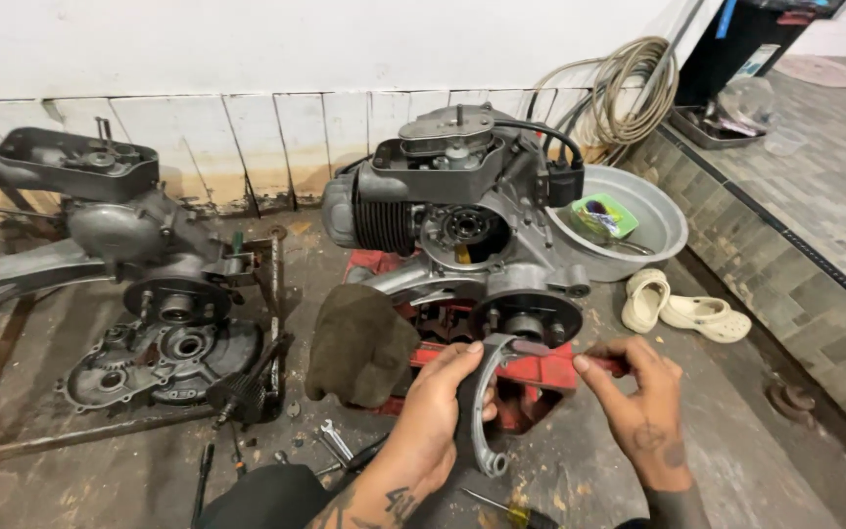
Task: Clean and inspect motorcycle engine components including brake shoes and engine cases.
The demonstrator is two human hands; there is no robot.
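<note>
My left hand [435, 402] grips a curved grey metal brake shoe [482, 411] near its upper end, holding it upright in front of me. My right hand [638, 402] pinches a small dark red-handled tool [607, 364] whose tip meets the top of the shoe. Just beyond both hands stands a grey scooter engine [452, 211] with cooling fins on a red stand [540, 372]. The engine's round hub [526, 323] faces me. A dark brown rag [359, 343] lies draped to the left of the hub.
A second engine [100, 211] and an open case cover [154, 362] lie at left with a gear shaft [242, 392]. Wrenches [337, 443] and a screwdriver [501, 507] lie on the floor. A metal basin [638, 230], pale clogs [682, 309], a coiled hose [624, 93] and a tiled step [795, 284] are at right.
</note>
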